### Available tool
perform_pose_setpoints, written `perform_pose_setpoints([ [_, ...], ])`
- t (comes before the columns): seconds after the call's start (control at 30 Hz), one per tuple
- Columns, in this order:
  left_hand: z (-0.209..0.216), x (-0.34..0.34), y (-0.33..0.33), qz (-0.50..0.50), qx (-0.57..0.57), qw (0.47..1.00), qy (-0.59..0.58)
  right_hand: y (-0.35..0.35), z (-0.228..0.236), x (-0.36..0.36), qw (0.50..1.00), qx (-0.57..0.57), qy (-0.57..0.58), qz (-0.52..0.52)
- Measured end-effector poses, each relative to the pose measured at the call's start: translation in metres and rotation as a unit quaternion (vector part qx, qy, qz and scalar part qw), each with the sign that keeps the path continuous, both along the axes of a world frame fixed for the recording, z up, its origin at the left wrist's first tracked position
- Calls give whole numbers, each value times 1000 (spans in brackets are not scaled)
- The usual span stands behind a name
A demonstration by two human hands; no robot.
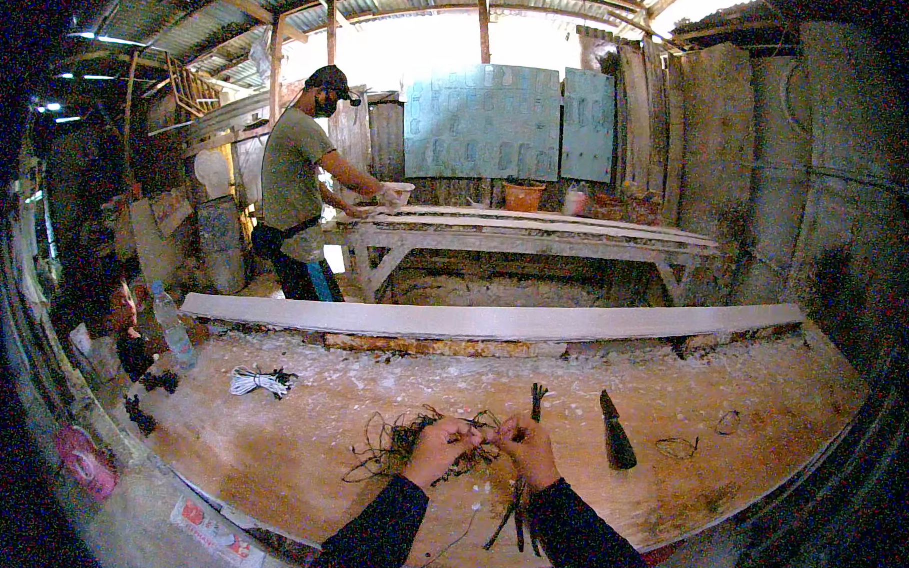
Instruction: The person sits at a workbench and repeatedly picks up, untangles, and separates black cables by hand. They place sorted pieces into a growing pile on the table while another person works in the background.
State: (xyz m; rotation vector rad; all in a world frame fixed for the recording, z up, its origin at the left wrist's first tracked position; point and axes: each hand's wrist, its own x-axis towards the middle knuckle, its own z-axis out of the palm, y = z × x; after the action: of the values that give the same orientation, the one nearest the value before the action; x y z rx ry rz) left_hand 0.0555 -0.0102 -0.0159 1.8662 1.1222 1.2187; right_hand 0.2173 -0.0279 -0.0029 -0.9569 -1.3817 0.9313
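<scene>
A loose tangle of thin dark cord (401, 434) lies on the wooden table in front of me. My left hand (443, 448) is closed in a pinch over the tangle. Close to its fingertips, my right hand (526, 449) also pinches, and thin strands show at and between the fingers of both. Exactly how the strands run there is too small to make out. Partly under my right hand and forearm lie long dark strips (518, 512), their upper ends sticking out beyond it. To the right rests a dark, tapered object (617, 433), possibly a knife.
A bundle of white cord (261, 381) lies left, near a clear plastic bottle (173, 324). Thin loops (677, 448) lie right. A long white bar (493, 321) spans the table's (298, 469) far edge. Beyond it, a person (303, 169) works at a long bench (536, 243).
</scene>
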Motion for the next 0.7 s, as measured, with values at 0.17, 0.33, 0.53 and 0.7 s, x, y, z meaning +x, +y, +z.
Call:
perform_pose_setpoints([
  [0.17,-2,10,-8,-236,-50,968,-68,7,-7,12,986,27,-76,-149],
  [0.33,-6,25,-15,-291,-121,949,4,17,-17,11,957,145,-121,-219],
  [0.53,-5,26,-20,-322,-93,941,-47,25,-22,11,986,106,21,-130],
  [0.7,-6,24,-21,-323,-123,935,-82,28,-21,18,974,111,-132,-145],
])
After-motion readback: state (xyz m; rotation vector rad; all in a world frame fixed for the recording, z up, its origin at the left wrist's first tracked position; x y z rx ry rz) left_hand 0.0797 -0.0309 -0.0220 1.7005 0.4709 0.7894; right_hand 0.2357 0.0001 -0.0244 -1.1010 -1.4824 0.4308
